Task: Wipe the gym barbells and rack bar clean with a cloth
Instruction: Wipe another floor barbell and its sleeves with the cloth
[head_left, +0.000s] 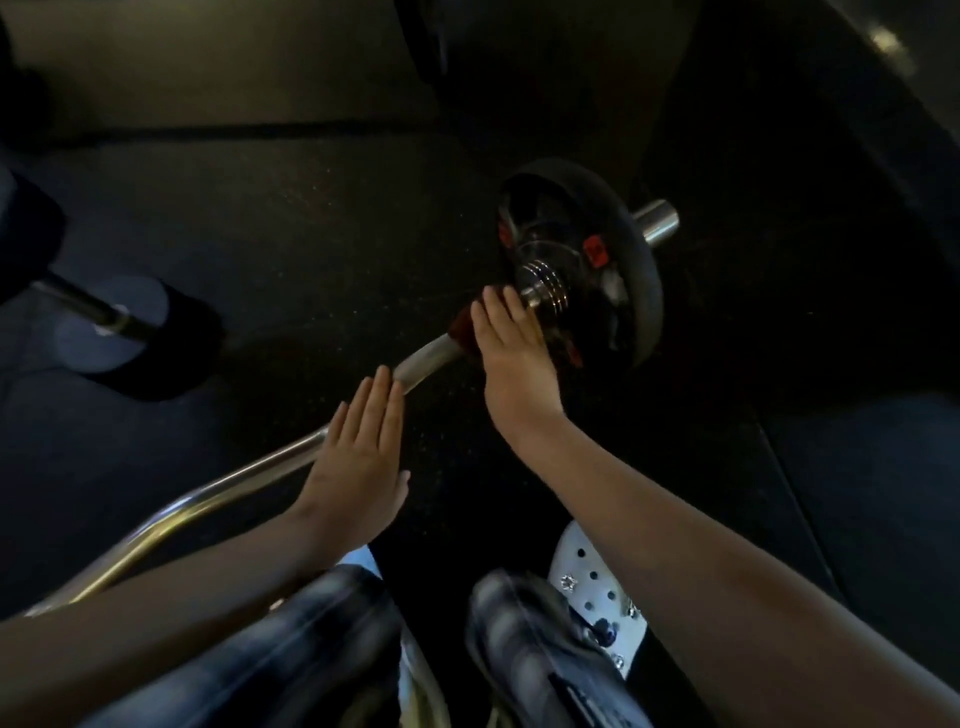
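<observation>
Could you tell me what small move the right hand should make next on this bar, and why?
Probably slide the dark red cloth along the curved chrome bar toward the left hand: the right hand presses it beside the black weight plate, leaving bare bar between hands.

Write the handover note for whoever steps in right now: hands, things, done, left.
Left hand: open, laid flat over the bent chrome barbell shaft.
Right hand: open, straight fingers pressing the dark red cloth onto that shaft beside the black weight plate.
Done: how much is wiped cannot be told.
Left: likely the rest of this shaft, the second black-weighted bar at far left, and the rack bar, not in view.
</observation>
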